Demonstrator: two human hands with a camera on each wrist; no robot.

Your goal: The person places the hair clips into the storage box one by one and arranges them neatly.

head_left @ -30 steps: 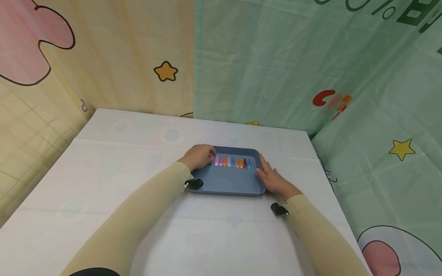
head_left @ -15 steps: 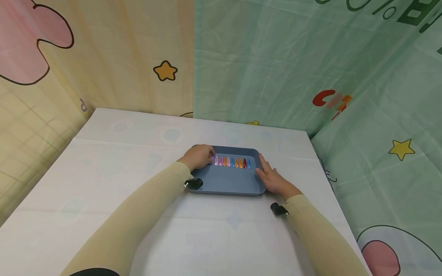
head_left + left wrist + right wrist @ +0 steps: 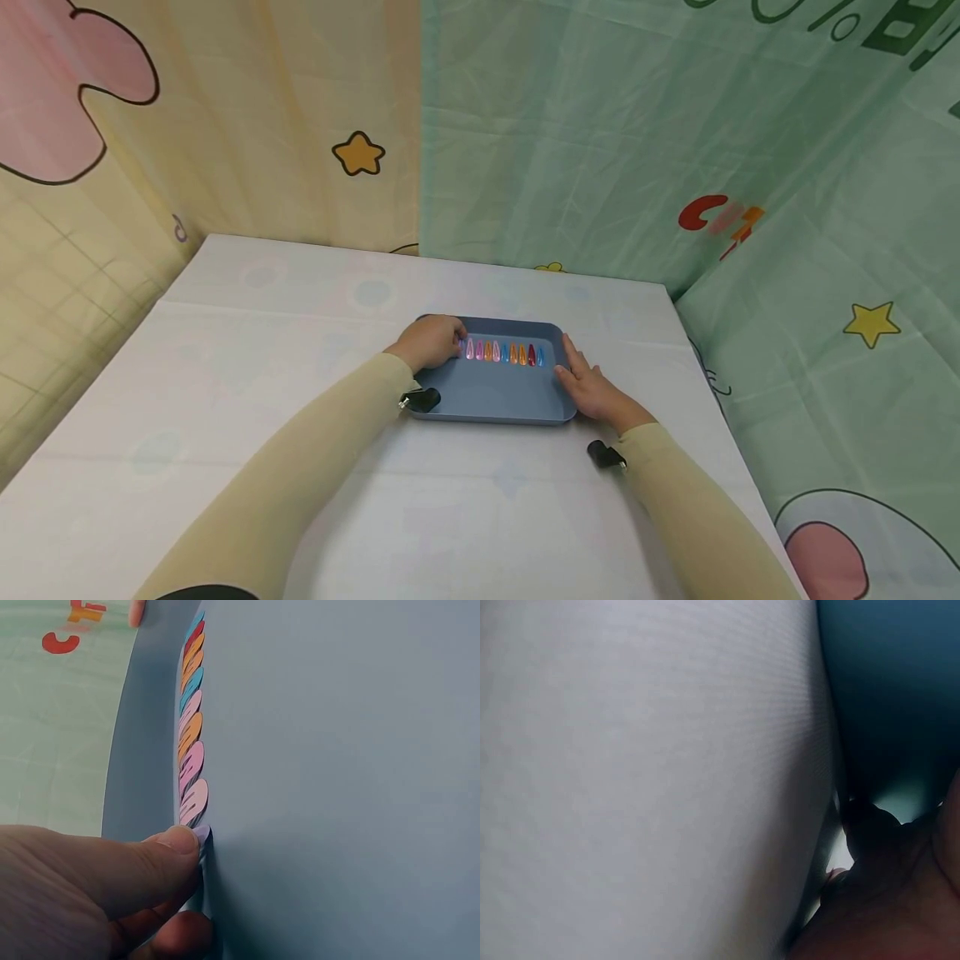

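Observation:
A blue-grey tray (image 3: 495,396) lies on the table. Across its far half runs a row of several snap hair clips (image 3: 505,352), side by side, in blue, red, orange and pink. My left hand (image 3: 431,340) reaches over the tray's left end and pinches a lavender hair clip (image 3: 202,833) between thumb and fingers, right beside the pale pink clip (image 3: 195,799) that ends the row. Most of the lavender clip is hidden by the thumb. At the tray's right rim rests my right hand (image 3: 596,393), fingers extended along the edge and thumb toward the inside.
A white patterned cloth covers the table (image 3: 450,508). Behind it and to the right hang printed curtains (image 3: 570,150). Black wrist cameras, such as the left one (image 3: 423,400) over the tray's near left corner, sit at both cuffs.

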